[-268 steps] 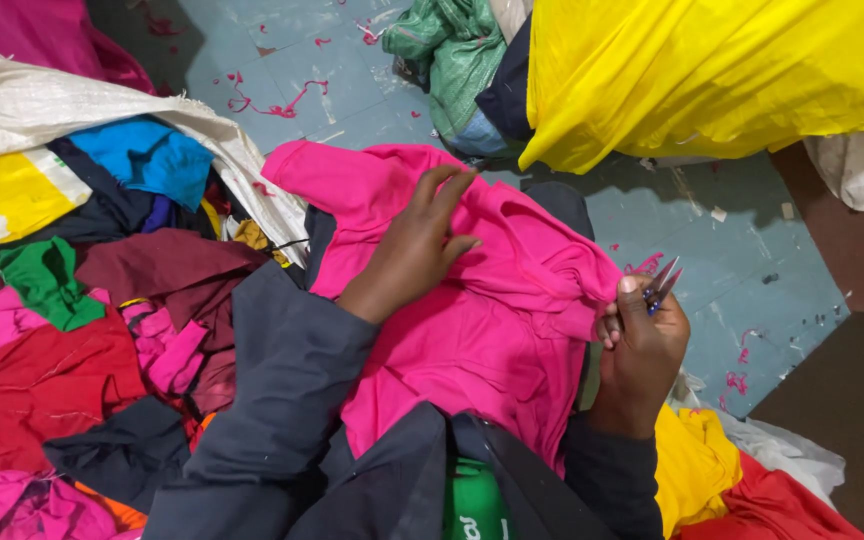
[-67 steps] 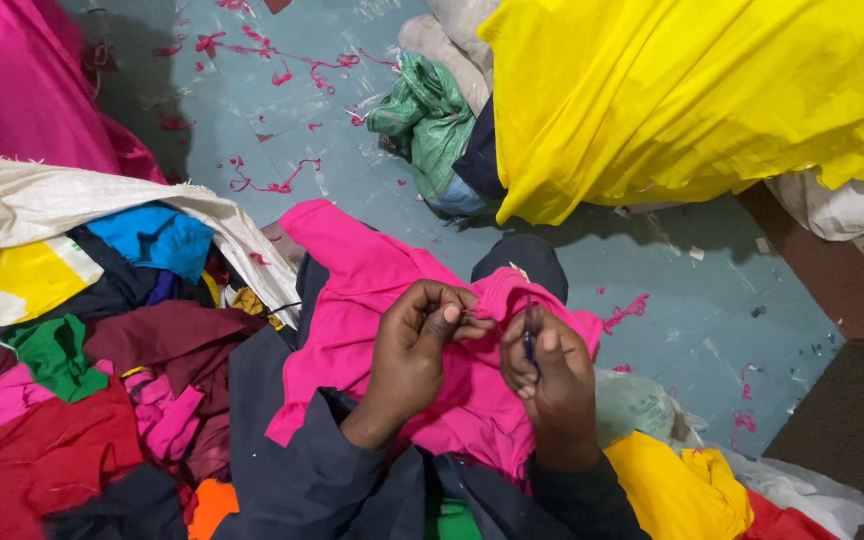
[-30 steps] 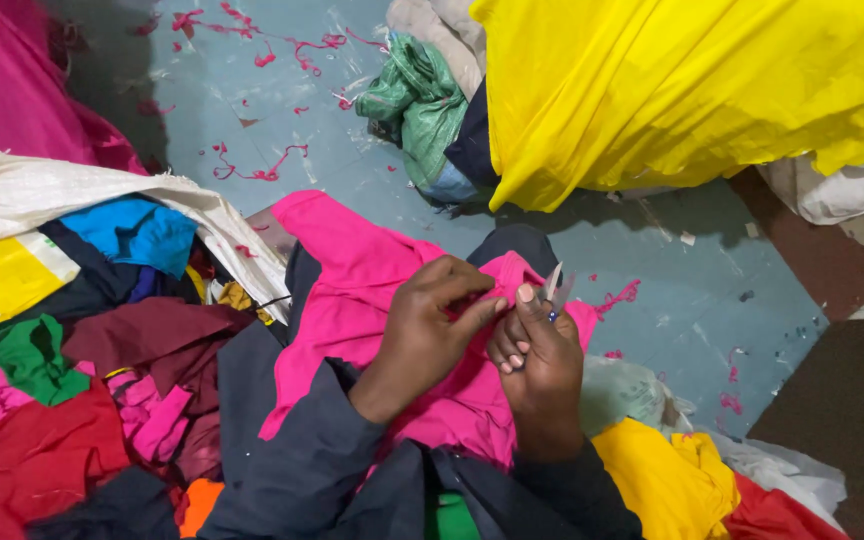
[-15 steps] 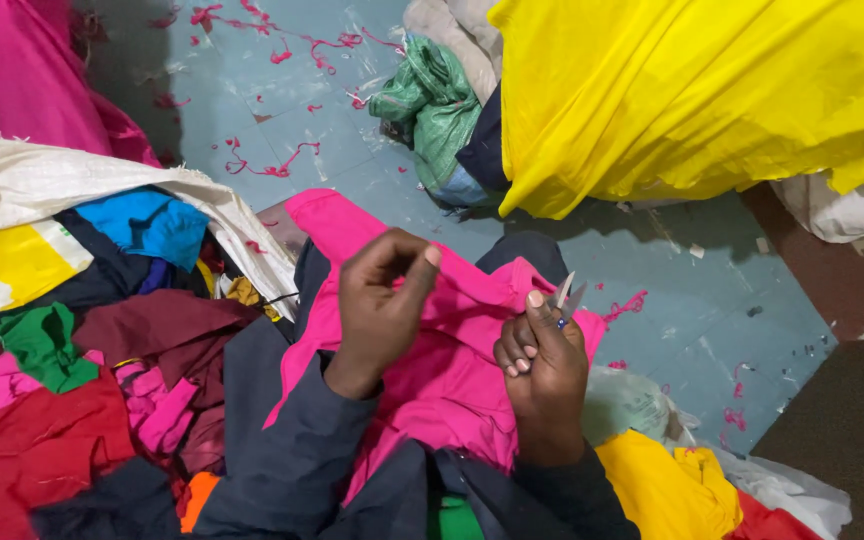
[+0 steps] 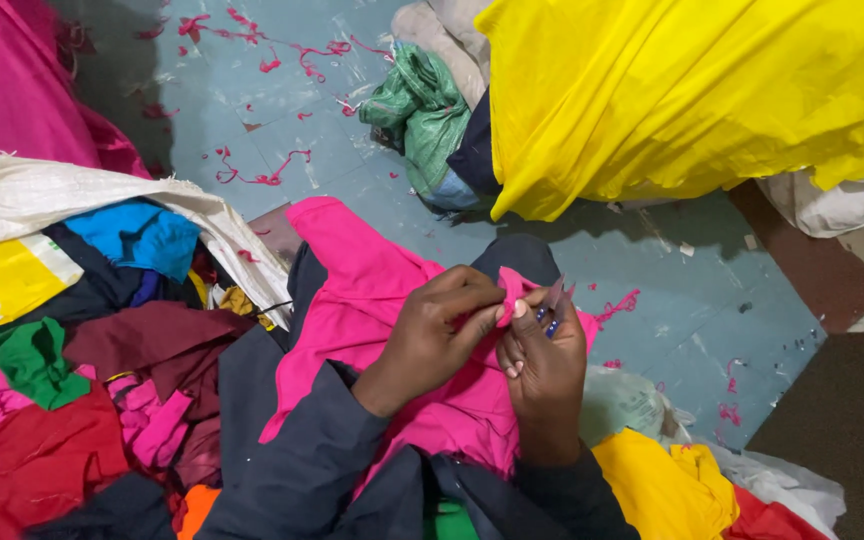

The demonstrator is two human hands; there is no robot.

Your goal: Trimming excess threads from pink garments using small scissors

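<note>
While both hands meet over the lap, the scene sorts as follows:

Pink garment: one bright pink cloth [image 5: 372,290] lies spread across the person's lap, its far end reaching onto the blue floor; a small fold of it is lifted between the two hands.
Left hand: the left hand [image 5: 437,335] has its fingers pinched together on the raised pink fold; a dark grey sleeve [image 5: 302,470] covers the forearm.
Right hand: the right hand [image 5: 542,365] is curled closed around a small thread snip [image 5: 554,305] with a blue grip, its tips pointing up just beside the pinched fold; whether the blades touch the cloth I cannot tell.
Floor: one blue-grey tiled floor [image 5: 692,310], strewn with many pink thread scraps, too many to count.
Yellow cloth: one large yellow sheet [image 5: 692,90] heaped at the top right; a second, smaller yellow piece [image 5: 662,490] lies by the right elbow.
Green cloth: one crumpled green bundle [image 5: 422,110] beside the yellow sheet.
Left pile: one white woven sack [image 5: 52,190] over a mixed heap; one blue piece [image 5: 137,235], one green piece [image 5: 32,360], maroon and red pieces near the left arm.
</note>
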